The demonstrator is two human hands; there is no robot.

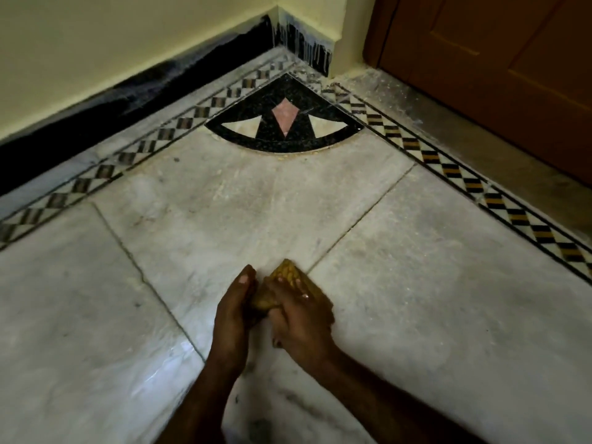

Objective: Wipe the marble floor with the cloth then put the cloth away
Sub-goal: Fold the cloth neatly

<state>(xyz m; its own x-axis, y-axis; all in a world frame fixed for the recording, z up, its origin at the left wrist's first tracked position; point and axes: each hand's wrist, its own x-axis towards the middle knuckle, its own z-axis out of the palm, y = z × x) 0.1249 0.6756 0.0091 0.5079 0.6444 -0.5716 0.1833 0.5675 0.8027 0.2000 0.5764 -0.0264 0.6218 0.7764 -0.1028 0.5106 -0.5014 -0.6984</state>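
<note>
Both hands meet low in the near middle of the scene, closed together around a bunched yellow cloth [288, 283]. The left hand [232, 318] cups the cloth's left side, its fingers curled up and its thumb tip showing at the top. The right hand [299, 318] lies over the cloth from the right, fingers folded across the fabric, so each grip is wrapped tight on the wad with only the cloth's far tip and a bit of its near edge showing between them. The cloth appears to rest on the marble floor [416, 283] or just above it; the dim, blurred view does not settle which. It sits right at the near end of a dark joint line running between the pale grey slabs.

Farther off, in the corner, a black fan-shaped inlay [285, 139] holds a pink diamond and two white wedges. A checkered border strip [461, 179] runs from that corner toward the near right, and a matching one toward the near left. A black skirting [96, 113] lines the cream wall [112, 43] on the left. A brown wooden door [496, 59] stands at far right.
</note>
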